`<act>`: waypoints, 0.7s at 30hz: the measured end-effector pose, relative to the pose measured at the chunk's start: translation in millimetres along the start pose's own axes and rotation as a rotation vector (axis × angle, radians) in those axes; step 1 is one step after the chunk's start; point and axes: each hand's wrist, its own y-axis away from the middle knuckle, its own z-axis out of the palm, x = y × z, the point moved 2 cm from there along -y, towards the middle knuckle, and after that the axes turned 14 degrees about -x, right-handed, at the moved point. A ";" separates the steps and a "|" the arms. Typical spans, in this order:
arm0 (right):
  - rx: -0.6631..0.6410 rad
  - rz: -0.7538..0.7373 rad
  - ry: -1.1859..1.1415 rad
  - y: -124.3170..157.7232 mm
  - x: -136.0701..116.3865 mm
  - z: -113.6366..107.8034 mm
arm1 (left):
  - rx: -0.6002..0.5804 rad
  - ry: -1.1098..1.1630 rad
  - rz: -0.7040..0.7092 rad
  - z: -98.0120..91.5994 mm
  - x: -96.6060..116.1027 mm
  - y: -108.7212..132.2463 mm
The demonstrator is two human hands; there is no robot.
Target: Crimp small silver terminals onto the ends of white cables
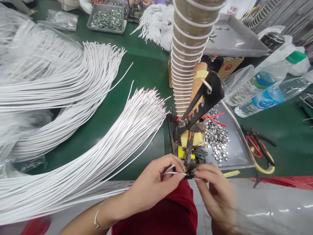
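Right now we have our left hand [156, 179] closed in a pinch, thumb against fingers, with hold of a white wire [168, 173] whose end points right, at the near edge of the green counter [149, 68]. Our right hand [216, 191] is just beside it, thumb and fingertips drawn close together; we cannot tell what, if anything, they grip, since the spot is too small to make out. Between our hands, the dark rod of a soldering iron [189, 148] slopes down to the wire end, below a notched black bracket [206, 98].

To our left lies a thick bundle of white wires [127, 130], its cut ends fanned toward the stand, and farther off a second bundle [97, 75] partly under clear plastic. A ribbed hose [188, 39] comes down behind the bracket. On the right, a metal tray [238, 147] carries a heap of small metal pieces [217, 140]; farther right we see pliers [261, 143], a yellow ring [270, 169] and, beyond them, two clear bottles [265, 94].
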 end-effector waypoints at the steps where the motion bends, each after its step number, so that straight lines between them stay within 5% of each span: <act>1: -0.003 -0.005 0.000 -1.5 -2.1 2.1 | -0.004 0.013 -0.013 0.1 0.8 -0.2; 21: 0.122 -0.078 0.194 -8.4 -12.4 10.5 | 0.022 0.309 -0.013 -4.7 9.1 -4.3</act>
